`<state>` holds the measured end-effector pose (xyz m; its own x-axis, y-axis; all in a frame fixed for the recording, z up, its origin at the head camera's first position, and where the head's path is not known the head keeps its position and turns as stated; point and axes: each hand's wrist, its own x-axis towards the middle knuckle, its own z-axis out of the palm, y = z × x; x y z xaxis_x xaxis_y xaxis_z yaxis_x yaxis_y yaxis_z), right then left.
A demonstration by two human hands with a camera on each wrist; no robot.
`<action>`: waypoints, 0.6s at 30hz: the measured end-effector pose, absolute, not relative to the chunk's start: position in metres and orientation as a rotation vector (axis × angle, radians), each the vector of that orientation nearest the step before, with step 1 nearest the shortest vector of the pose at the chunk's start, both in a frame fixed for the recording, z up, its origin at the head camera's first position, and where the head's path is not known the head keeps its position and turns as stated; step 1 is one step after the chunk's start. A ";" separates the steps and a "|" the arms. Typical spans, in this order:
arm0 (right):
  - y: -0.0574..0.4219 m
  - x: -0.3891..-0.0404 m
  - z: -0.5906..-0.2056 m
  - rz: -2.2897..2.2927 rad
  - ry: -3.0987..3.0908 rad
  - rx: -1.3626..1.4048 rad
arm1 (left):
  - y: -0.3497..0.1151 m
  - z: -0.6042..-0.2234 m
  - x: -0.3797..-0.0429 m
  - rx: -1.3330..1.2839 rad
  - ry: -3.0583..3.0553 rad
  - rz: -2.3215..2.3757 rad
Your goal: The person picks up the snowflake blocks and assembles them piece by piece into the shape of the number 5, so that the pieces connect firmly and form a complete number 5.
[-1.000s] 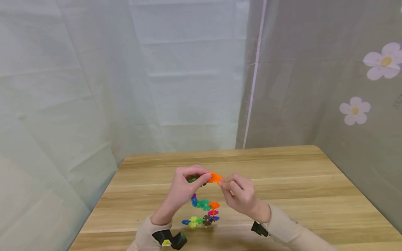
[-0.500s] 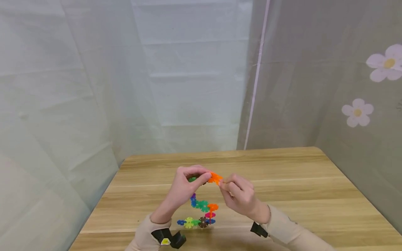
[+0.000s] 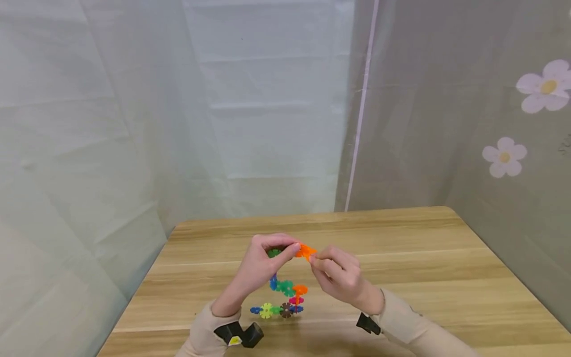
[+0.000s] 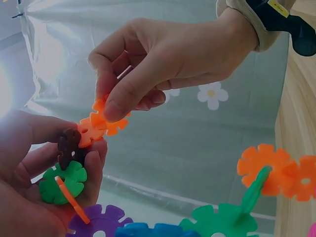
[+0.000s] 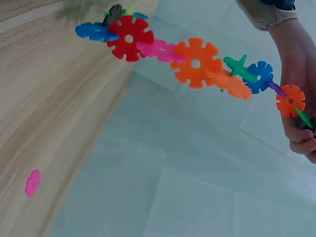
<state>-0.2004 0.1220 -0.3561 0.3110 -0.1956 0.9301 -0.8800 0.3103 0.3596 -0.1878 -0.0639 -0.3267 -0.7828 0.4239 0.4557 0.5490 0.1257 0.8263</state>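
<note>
My left hand [image 3: 258, 270] grips the upper end of a chain of slotted flower-shaped plastic discs. In the left wrist view its thumb and fingers surround a brown disc [image 4: 67, 148] and the edge of an orange disc [image 4: 91, 132]. My right hand [image 3: 342, 278] pinches another orange disc [image 4: 117, 123] between thumb and fingertips, overlapping the first one. Below the left hand come a green disc [image 4: 69, 180] and a purple disc [image 4: 101, 219]. The chain bends down past a teal disc [image 3: 287, 288] to a bottom row with a yellow-green disc [image 3: 266, 311].
A wooden table [image 3: 401, 248] spreads under the hands. One loose pink disc [image 5: 33, 182] lies on it in the right wrist view. Pale curtains [image 3: 267, 124] hang behind and at both sides. Black wrist cameras [image 3: 238, 335] are strapped over the sleeves.
The lower part of the chain has swung slightly left. The orange disc between the fingertips looks more tilted, while both hands stay nearly in place.
</note>
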 end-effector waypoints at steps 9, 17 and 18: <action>0.120 -0.201 -0.358 0.633 -1.203 1.203 | -0.065 -0.329 -0.189 -0.998 -2.308 -1.730; 0.122 -0.206 -0.369 0.641 -1.285 1.185 | -0.064 -0.329 -0.190 -0.960 -2.325 -1.716; 0.122 -0.207 -0.370 0.644 -1.291 1.185 | -0.064 -0.329 -0.190 -0.954 -2.328 -1.716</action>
<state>-0.2066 0.1223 -0.3697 0.2287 -0.2365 0.9443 -0.8969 0.3261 0.2989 -0.1896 -0.0641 -0.3293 -0.7997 0.4238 0.4253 0.5317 0.1708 0.8295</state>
